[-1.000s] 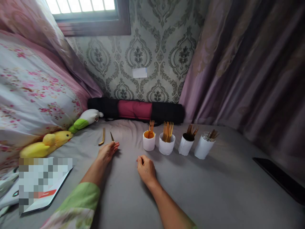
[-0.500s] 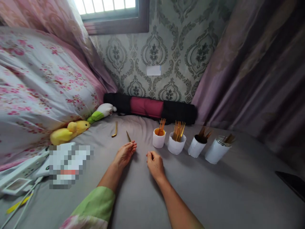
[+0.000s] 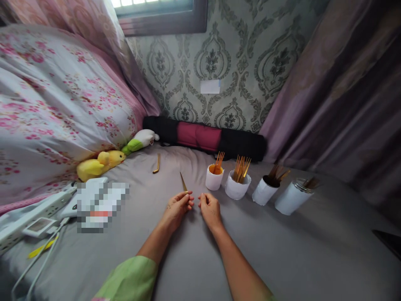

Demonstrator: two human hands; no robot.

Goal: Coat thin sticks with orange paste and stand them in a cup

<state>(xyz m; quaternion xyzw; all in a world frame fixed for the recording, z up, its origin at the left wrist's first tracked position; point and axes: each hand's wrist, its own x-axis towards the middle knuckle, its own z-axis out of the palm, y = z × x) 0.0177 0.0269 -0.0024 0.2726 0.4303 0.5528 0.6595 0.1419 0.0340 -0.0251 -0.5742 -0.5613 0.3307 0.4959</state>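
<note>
My left hand (image 3: 179, 209) pinches the wide lower end of a slim, pointed gold-coloured piece (image 3: 183, 182) between thumb and fingers. Its tip points up and away from me. Close by on the right, my right hand (image 3: 210, 210) is closed, thumb against the fingers; whatever it may hold is hidden. The hands are a small gap apart. A second gold-coloured piece (image 3: 157, 164), bent at its near end, lies on the grey sheet (image 3: 250, 259). To the right, a small white-wrapped cup (image 3: 214, 180) with an orange inside holds several thin orange-gold sticks (image 3: 219, 162).
A wider white cup (image 3: 237, 189) and two white-wrapped cans (image 3: 263, 195), (image 3: 291, 201) hold more sticks. Behind lies a black-and-maroon roll (image 3: 199, 136). At left are a yellow plush toy (image 3: 97, 165), a green-and-white plush (image 3: 140, 140), a power strip (image 3: 40, 219) and cables.
Both hands have come closer together, the left moving right with the pointed piece. The whole view has also shifted, so the surroundings sit slightly farther right and higher.
</note>
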